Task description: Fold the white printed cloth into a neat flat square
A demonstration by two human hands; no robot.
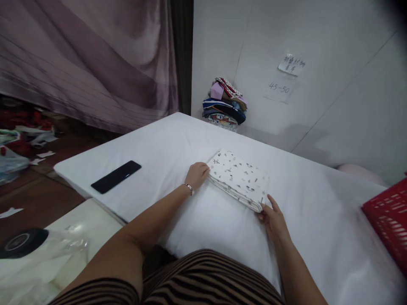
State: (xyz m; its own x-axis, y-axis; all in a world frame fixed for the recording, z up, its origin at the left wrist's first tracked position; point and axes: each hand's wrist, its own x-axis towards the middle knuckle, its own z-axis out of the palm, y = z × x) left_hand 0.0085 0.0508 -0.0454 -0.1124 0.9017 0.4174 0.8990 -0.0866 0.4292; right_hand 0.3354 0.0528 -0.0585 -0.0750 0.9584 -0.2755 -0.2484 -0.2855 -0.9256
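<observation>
The folded patterned cloth [239, 179] lies flat on the white-covered table [159, 144], straight ahead of us. Its long axis runs on a diagonal from far-left to near-right. Our left hand [197, 174] sits at the far-left short end, fingers curled down against the edge; we cannot tell whether it pinches the layers. Our right hand [274, 217] touches the near-right corner with fingers loosely spread, gripping nothing. Both hands are equally close, one at each end. A black phone [116, 176] lies well off to the left and a red basket [389, 222] to the right.
</observation>
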